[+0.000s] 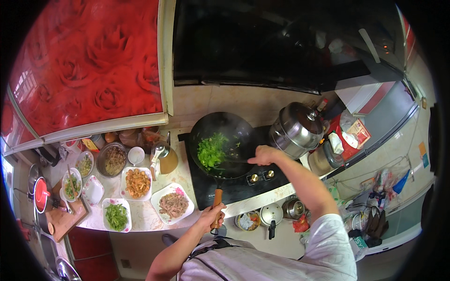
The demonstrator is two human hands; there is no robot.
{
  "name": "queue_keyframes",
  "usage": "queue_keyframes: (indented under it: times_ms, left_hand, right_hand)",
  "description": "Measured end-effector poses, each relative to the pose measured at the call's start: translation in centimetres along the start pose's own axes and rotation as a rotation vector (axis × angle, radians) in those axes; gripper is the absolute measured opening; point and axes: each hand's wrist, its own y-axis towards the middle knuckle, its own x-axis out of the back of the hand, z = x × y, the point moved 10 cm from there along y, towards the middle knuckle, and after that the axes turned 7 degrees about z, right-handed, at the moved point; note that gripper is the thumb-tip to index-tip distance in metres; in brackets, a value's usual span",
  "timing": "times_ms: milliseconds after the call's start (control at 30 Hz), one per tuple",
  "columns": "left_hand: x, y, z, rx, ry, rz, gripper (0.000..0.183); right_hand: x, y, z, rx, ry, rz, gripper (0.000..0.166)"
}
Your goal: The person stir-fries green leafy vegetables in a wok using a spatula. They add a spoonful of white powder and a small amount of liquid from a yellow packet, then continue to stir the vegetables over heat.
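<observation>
A dark wok (225, 121) sits over the black gas hob (239, 195), with a faint haze above it. Chopped green vegetables (212, 151) lie in its left half, and a few small bits are scattered to their right. My left hand (212, 218) is wrapped around the wok's wooden handle (217, 198). At the wok's right rim, my right hand (263, 155) grips a dark-handled cooking utensil (237, 161), whose far end reaches down by the greens and is hard to make out.
Plates of sliced meat (174, 205), orange-brown pieces (137, 183) and green strips (116, 216) line the counter on the left. An oil jug (165, 158) stands left of the hob. Behind my right hand is a lidded steel steamer pot (297, 130). A range hood (253, 45) hangs above.
</observation>
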Motion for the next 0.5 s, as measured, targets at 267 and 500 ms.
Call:
queue_keyframes:
  times_ms: [267,500]
  left_hand:
    - [0.7,-0.1,0.0,-0.02,-0.009,-0.013,0.039]
    - [0.4,-0.3,-0.4,-0.023,0.027,-0.016,0.041]
  right_hand:
    - [4.3,-4.0,3.6,-0.124,-0.232,-0.494,0.031]
    - [9.0,-7.8,0.9,-0.261,-0.451,-0.445,0.02]
